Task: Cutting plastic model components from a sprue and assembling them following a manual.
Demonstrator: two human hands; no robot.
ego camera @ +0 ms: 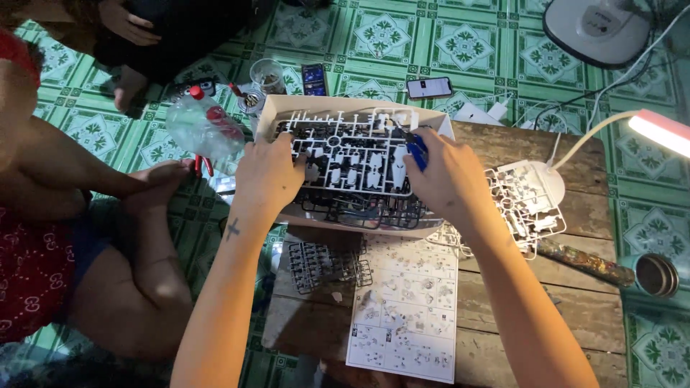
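Green patterned tile floor (445, 43) all round; a low wooden table (575, 309) sits on it, boards worn and dark. On the table's far edge, an open white cardboard box (287, 108) stacked with model-kit part frames — a white frame (359, 162) on top, dark frames (359, 210) beneath. Left hand (269, 176) rests on the white frame's left end, fingers curled down, thumb and forefinger pinching at a small part there. Right hand (449, 179) grips blue-handled nippers (415, 152), fingers closed around the handles, tips aimed at the frame's upper right; whether the blades are biting cannot be told. Nearer the body lies a printed instruction sheet (406, 316), with a loose dark frame (320, 266) just beside it on the left. Another white frame (528, 205) lies right of the box under a lit desk lamp (658, 129). Another person sits at left, a clear plastic bottle (205, 126) near their knee. Two phones (429, 87) lie on the floor beyond the box.
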